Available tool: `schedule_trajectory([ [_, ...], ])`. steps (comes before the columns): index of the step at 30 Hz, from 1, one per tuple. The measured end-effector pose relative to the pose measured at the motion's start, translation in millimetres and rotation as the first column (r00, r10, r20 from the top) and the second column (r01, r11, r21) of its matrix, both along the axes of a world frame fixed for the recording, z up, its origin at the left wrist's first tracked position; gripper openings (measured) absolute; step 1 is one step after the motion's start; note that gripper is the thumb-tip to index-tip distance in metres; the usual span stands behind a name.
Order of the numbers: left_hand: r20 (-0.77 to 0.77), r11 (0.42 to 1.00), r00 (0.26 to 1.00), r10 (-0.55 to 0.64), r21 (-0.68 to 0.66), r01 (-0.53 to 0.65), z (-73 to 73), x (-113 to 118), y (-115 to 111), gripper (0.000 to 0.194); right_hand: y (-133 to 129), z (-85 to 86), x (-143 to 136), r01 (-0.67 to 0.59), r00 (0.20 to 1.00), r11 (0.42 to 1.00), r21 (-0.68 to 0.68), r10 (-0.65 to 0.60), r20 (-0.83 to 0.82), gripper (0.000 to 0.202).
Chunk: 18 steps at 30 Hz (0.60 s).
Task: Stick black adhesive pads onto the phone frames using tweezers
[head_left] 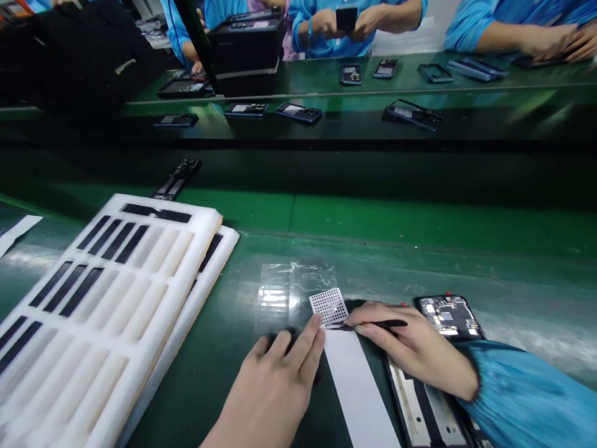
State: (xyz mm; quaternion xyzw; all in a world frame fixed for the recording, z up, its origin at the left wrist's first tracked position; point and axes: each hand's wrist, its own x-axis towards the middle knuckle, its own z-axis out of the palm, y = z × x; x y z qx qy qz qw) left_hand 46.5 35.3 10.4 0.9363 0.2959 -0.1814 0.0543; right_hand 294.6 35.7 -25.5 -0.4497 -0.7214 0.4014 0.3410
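Pinching dark tweezers (392, 323), the right hand (413, 345) works at the dotted sheet (329, 305), where the left hand (282, 379) (fingers outstretched) also rests.

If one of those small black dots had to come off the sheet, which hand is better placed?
Probably the right hand: it holds dark tweezers, their tip at the lower edge of the dotted sheet. The left hand holds no tool; its fingertips rest by the sheet's lower-left corner.

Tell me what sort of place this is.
Most likely a phone assembly or repair workshop: an opened phone with its insides showing, a white foam tray holding black strips, and blue-sleeved people across the green bench.
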Motion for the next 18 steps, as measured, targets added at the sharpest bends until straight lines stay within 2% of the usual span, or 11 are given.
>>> schedule_trajectory([
  [7,0.010,0.999,1.000,0.019,-0.050,-0.019,0.4,0,2,0.072,1,6.1,0,-0.047,0.999,0.999,-0.001,0.047,0.023,0.018],
  [12,0.029,0.998,0.999,0.033,-0.047,-0.032,-0.1,1,2,0.074,11,21.8,-4,-0.123,0.979,0.992,-0.010,0.123,0.159,0.020],
  [15,0.029,0.998,0.999,0.042,-0.044,-0.041,-0.9,1,1,0.075,19,29.9,-6,-0.177,0.961,0.982,-0.072,0.188,0.204,0.024],
  [18,0.017,0.997,0.999,0.051,-0.055,-0.050,-0.4,1,0,0.074,25,33.9,-7,-0.213,0.956,0.967,-0.139,0.236,0.176,0.026],
])
